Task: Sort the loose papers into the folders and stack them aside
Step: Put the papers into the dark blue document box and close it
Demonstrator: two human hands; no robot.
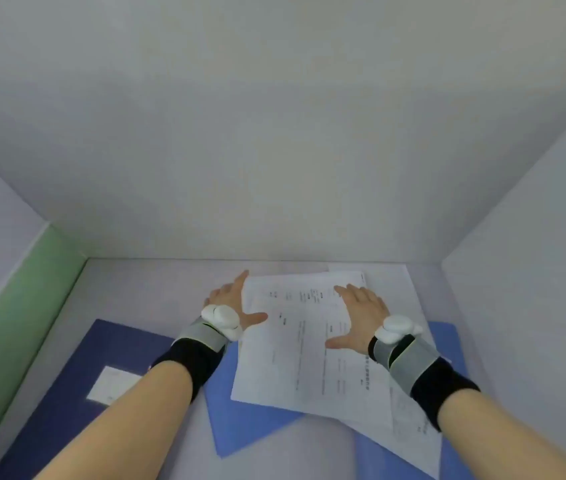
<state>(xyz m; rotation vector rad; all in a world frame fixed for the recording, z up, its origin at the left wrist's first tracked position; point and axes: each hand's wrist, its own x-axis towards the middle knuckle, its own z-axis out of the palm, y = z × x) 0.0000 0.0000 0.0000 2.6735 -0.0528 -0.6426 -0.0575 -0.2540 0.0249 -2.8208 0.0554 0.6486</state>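
Several loose printed papers (295, 358) lie fanned in a messy pile at the middle of the white table. Under them is a light blue folder (240, 424), its corner sticking out toward me. A dark blue folder (67, 403) with a white label lies flat to the left, partly under my left forearm. My left hand (231, 299) rests at the pile's left edge, fingers spread, thumb on the top sheet. My right hand (357, 313) lies flat on top of the papers, fingers apart. Both wrists wear straps with white devices.
White walls close the table (143, 292) in at the back and right. A green panel (15, 306) runs along the left side. More light blue folder (454, 455) shows under the papers at the right, near the front.
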